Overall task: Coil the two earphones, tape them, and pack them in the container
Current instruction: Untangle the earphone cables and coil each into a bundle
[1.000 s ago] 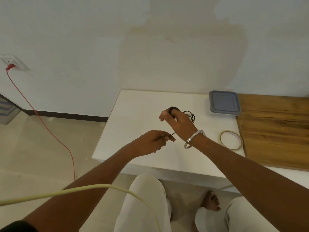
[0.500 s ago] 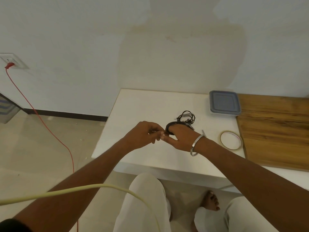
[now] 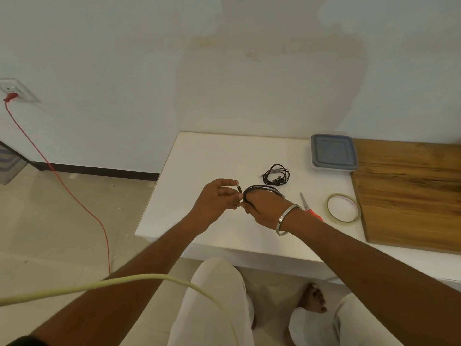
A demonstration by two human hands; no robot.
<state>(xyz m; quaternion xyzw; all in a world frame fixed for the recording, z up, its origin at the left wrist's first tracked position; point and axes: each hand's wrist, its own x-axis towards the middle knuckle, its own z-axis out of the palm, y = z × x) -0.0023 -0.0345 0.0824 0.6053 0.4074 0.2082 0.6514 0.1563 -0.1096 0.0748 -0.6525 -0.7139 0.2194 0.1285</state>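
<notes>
Right hand [image 3: 265, 211] grips a coiled earphone [image 3: 259, 189]; left hand [image 3: 217, 203] pinches its plug [image 3: 239, 188]. Second earphone [image 3: 276, 175] lies at one o'clock.

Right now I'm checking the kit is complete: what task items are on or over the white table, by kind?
Earphones: 2, one coiled on the right hand with its plug end in the left hand, one lying on the table
Tape roll: 1
Scissors: 1
Lidded container: 1
Total: 5
</notes>
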